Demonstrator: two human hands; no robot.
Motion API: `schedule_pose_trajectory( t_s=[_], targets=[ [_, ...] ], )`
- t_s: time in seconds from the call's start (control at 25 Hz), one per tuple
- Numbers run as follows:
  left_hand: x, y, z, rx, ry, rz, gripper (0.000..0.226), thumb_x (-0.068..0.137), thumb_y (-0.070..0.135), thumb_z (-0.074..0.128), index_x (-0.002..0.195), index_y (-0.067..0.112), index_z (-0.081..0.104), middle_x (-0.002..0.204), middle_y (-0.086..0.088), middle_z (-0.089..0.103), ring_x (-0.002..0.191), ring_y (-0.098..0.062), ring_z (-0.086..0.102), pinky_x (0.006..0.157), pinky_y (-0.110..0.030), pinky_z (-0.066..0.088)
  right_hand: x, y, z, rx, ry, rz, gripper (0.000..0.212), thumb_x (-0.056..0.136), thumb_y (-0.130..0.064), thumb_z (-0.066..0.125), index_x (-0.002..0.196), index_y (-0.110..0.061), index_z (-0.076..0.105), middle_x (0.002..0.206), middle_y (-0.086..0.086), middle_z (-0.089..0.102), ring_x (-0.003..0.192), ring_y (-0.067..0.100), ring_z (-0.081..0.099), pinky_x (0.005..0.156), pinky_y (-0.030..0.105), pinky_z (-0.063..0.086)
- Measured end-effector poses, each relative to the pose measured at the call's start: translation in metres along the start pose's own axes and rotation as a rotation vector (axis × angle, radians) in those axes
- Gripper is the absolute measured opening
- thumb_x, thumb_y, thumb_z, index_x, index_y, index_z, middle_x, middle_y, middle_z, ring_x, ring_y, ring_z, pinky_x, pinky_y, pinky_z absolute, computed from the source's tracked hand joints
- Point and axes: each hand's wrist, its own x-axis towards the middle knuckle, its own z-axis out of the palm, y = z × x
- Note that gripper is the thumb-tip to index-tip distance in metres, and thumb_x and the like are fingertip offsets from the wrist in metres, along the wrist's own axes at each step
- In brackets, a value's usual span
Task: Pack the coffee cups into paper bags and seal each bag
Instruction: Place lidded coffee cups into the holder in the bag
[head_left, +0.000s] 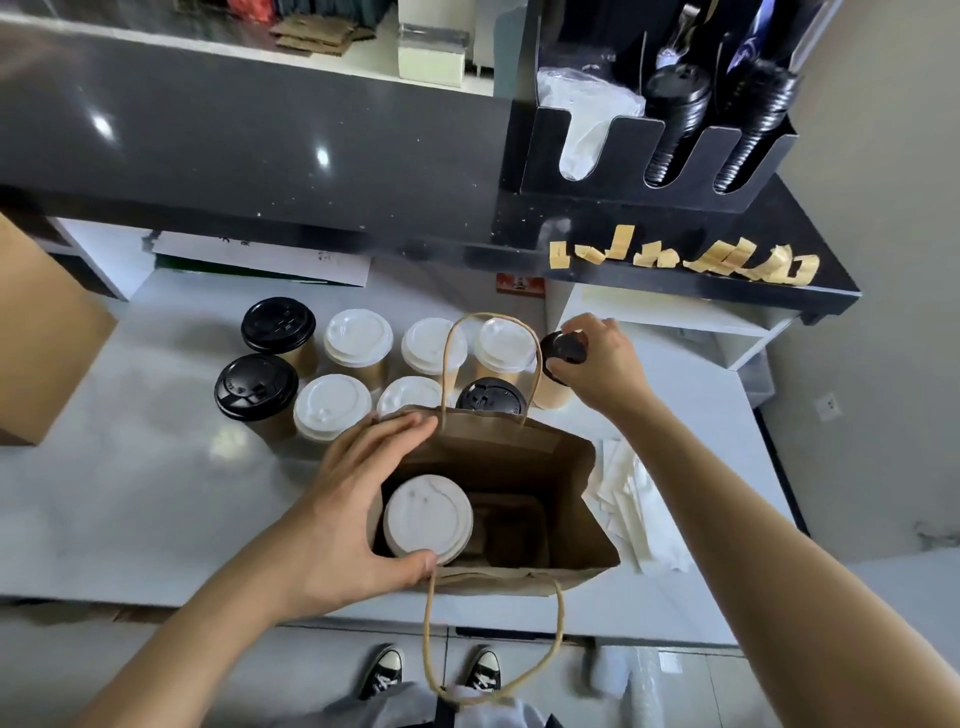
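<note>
Left hand (353, 499) rests open on the paper bag's (566, 467) left rim near the counter's (130, 493) front edge, beside the white-lidded cup (428, 519) inside; right hand (597, 358) grips a black-lidded cup (558, 364) just behind the bag.

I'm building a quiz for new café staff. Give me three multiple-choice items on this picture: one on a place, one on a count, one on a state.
1. Where does the white-lidded paper cup in the open brown paper bag stand?
A. the bag's left side
B. the bag's right side
C. outside the bag

2. How many black-lidded cups are in view on the white counter?
A. two
B. four
C. six

3. What is the right hand doing?
A. resting flat
B. gripping a black-lidded cup
C. holding tape

Key: 1 A, it sits by the left wall, beside the left hand. 2 B, four black lids show. 3 B, its fingers curl round the lid.
</note>
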Motion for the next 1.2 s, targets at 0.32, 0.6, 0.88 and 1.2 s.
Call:
schedule_pose_trajectory(
  t_s=[0.32,0.6,0.88,1.2],
  targets=[
    [-0.002,0.000,0.001,0.011,0.005,-0.002,0.108,0.073,0.034,0.085,0.156,0.047,0.017,0.158,0.037,0.010,0.151,0.006,-0.004,0.113,-0.003,0.001,0.025,0.012,0.030,-0.238,-0.154,0.122,0.095,0.082,-0.049,0.078,0.155,-0.024,0.024,0.151,0.014,0.038,0.140,0.039,0.037,0.116,0.052,0.032],
    [0.001,-0.002,0.000,0.040,-0.009,0.015,0.100,0.075,0.042,0.080,0.155,0.050,0.021,0.158,0.038,0.010,0.152,0.002,-0.006,0.119,-0.016,0.005,0.014,0.018,0.025,-0.084,-0.044,0.110,0.082,0.084,-0.049,0.076,0.150,-0.023,0.035,0.139,0.016,0.044,0.127,0.039,0.046,0.108,0.050,0.040],
    [0.007,-0.006,-0.001,0.082,0.031,0.062,0.078,0.072,0.061,0.065,0.145,0.050,0.042,0.152,0.036,0.029,0.153,-0.001,0.001,0.124,-0.032,0.014,-0.043,0.016,-0.008,0.182,0.165,0.068,0.085,0.073,-0.049,0.086,0.144,-0.030,0.043,0.125,-0.003,0.037,0.115,0.018,0.046,0.097,0.028,0.041],
    [0.013,-0.009,-0.002,-0.038,0.058,0.016,0.065,0.077,0.050,0.081,0.136,0.049,0.053,0.144,0.035,0.042,0.145,0.000,0.020,0.121,-0.030,0.022,-0.102,-0.024,-0.100,0.323,0.265,-0.067,0.077,0.068,-0.060,0.081,0.136,-0.040,0.051,0.128,-0.002,0.051,0.110,0.006,0.057,0.093,0.025,0.047]
  ],
)
